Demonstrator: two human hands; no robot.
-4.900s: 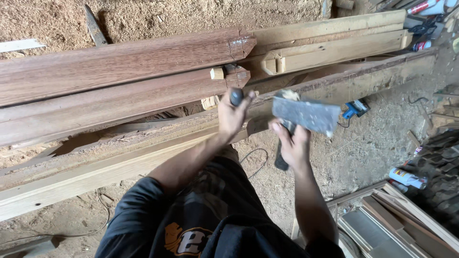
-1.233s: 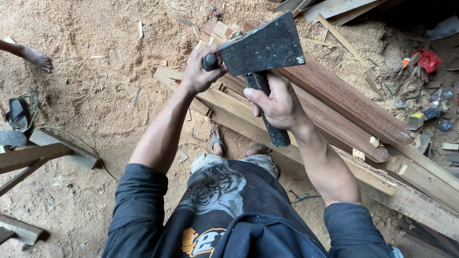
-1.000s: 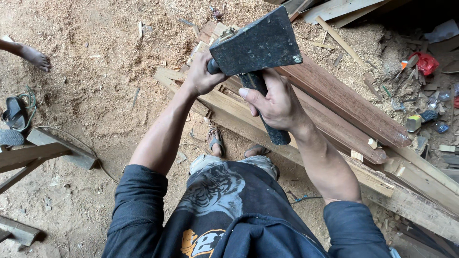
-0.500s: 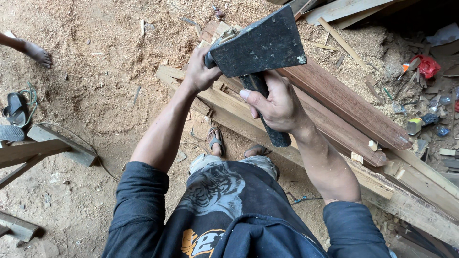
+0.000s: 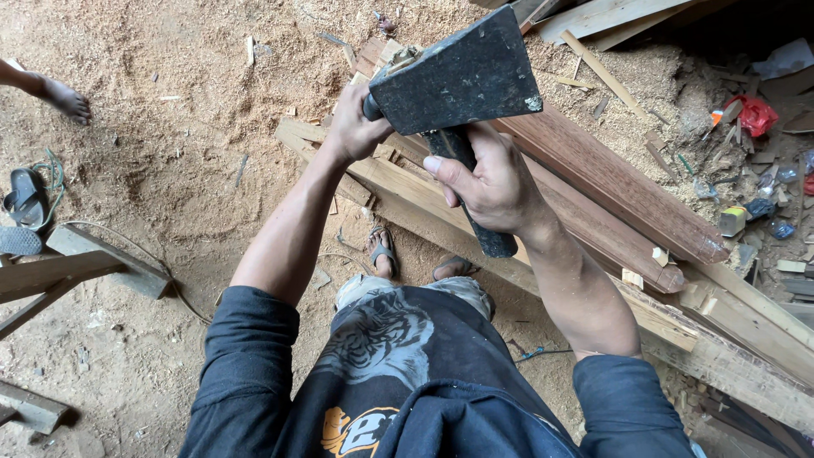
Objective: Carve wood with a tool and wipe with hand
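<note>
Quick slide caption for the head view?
Right hand grips a raised hatchet; left hand holds a dark tool over stacked timber.

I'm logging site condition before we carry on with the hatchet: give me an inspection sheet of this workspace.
Surface: sawdust-covered dirt floor, wood chips scattered.
Job's things: dark hatchet raised over reddish planks and pale beams; a dark tool in the other hand, mostly hidden.
Clutter: red wrapper and small litter at right; offcuts at left; loose sandal.
Hands: right hand wraps the hatchet handle; left hand grips the dark tool by the hatchet head.
Cables: thin cord on the floor at left; blue wire near the beams.
Surroundings: another person's bare foot at upper left; wearer's sandalled feet below the beams.
</note>
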